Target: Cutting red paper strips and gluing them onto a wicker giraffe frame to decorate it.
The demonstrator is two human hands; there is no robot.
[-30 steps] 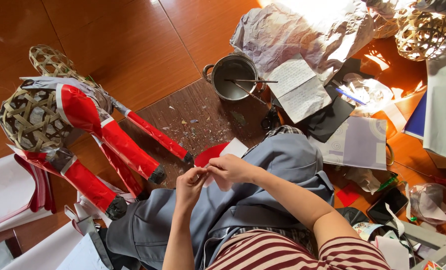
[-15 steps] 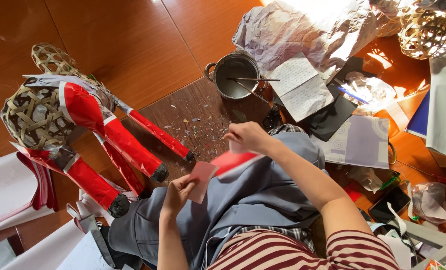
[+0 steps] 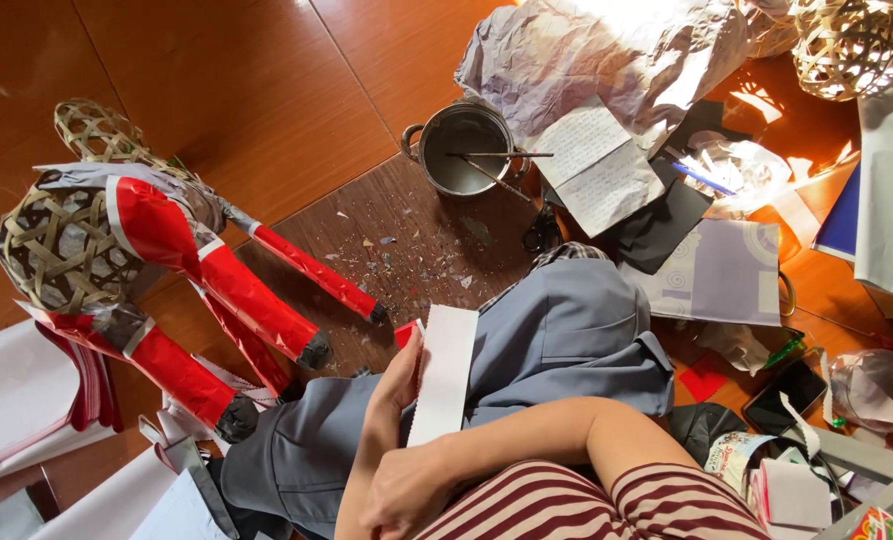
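Observation:
My left hand point(image 3: 395, 385) grips the edge of a long paper strip point(image 3: 447, 370), white side up, with a bit of red showing at its top corner. My right hand point(image 3: 402, 495) reaches across from the right and closes on the strip's lower end, over my left forearm. Both hands rest above my lap, on grey trousers point(image 3: 577, 340). To the left on the floor lies a woven bamboo animal figure point(image 3: 62, 250), its body and legs wrapped in red paper point(image 3: 252, 300).
A metal pot point(image 3: 464, 150) with sticks across it stands ahead on a dark mat with paper scraps. Crumpled paper point(image 3: 607, 50), a written sheet point(image 3: 597, 170), scissors point(image 3: 542, 230), a woven ball point(image 3: 847, 40) and a phone point(image 3: 782, 395) clutter the right. White sheets point(image 3: 17, 400) lie at left.
My right hand has pulled back from out near the mat to my lap. Both hands have come together on the strip, which now shows its white side instead of red.

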